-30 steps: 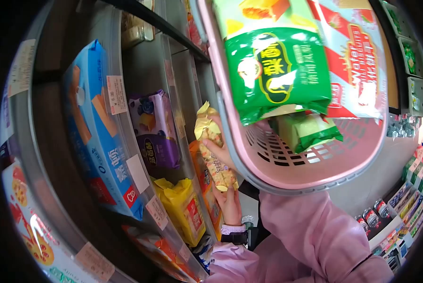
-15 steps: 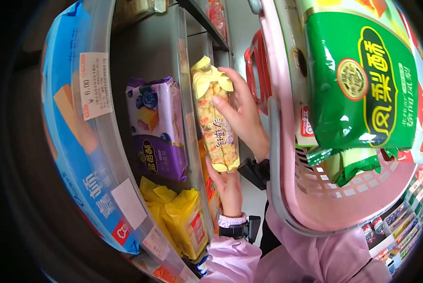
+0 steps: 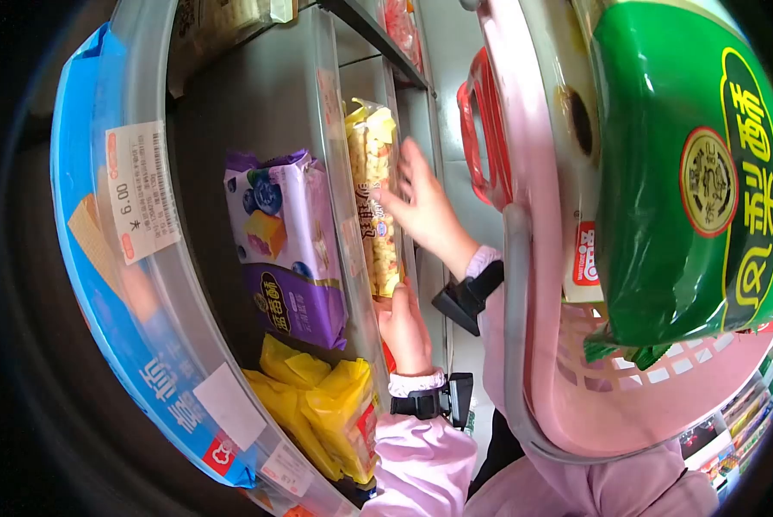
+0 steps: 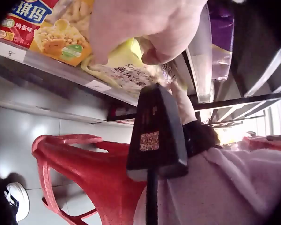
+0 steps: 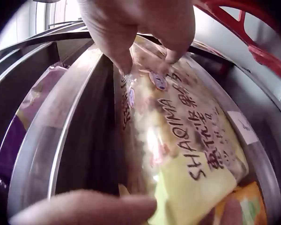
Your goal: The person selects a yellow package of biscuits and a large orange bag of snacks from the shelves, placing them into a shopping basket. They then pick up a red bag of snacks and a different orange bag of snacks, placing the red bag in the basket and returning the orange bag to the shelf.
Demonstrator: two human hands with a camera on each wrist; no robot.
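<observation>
A clear and yellow bag of shaqima (image 3: 374, 155) lies lengthwise along the shelf's outer side, its printed face visible in the right wrist view. At its near yellow end my left hand (image 3: 409, 336) grips the wrapper; the left wrist view shows thumb and fingers around that end. My right hand (image 3: 429, 211) is beside the bag's middle, thumb at the wrapper and the other fingers spread loosely. In the right wrist view its fingertips (image 5: 172, 57) meet the bag's surface. An orange shaqima bag (image 4: 61, 35) lies next to the left hand.
A pink basket (image 3: 541, 379) with a green snack bag (image 3: 662, 164) fills the right side. Purple blueberry pastry (image 3: 287, 241) and yellow packages (image 3: 326, 409) sit on the shelf. A blue wafer bag (image 3: 85, 207) is at left. A red stool (image 4: 93, 173) stands on the floor.
The shaqima bag has moved from in front of the shelf onto it, turning on its side. My right hand's fingers have loosened and spread. The basket has shifted right in view.
</observation>
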